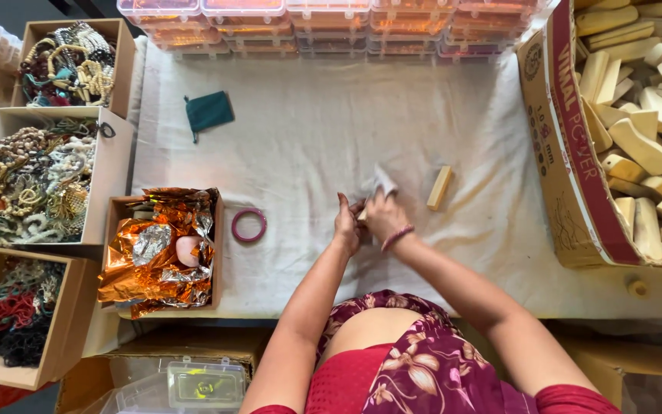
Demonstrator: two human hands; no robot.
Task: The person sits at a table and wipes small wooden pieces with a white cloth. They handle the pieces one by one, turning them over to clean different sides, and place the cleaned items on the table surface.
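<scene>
My left hand (345, 225) and my right hand (384, 215) meet at the middle of the white cloth-covered table (308, 138). Together they grip a small object wrapped in a piece of white cloth or paper (379, 182) that sticks up above my right hand's fingers. What is inside the wrap is hidden. A pale wooden block (439, 188) lies just right of my right hand. A pink bangle (248, 225) rests flat to the left of my left hand.
A cardboard box of orange and silver foil (164, 249) sits at left. Boxes of beaded jewellery (40, 180) line the far left. A dark green pouch (208, 112) lies further back. A large carton of wooden blocks (637, 130) stands right. Clear plastic cases (331, 27) stack at the back.
</scene>
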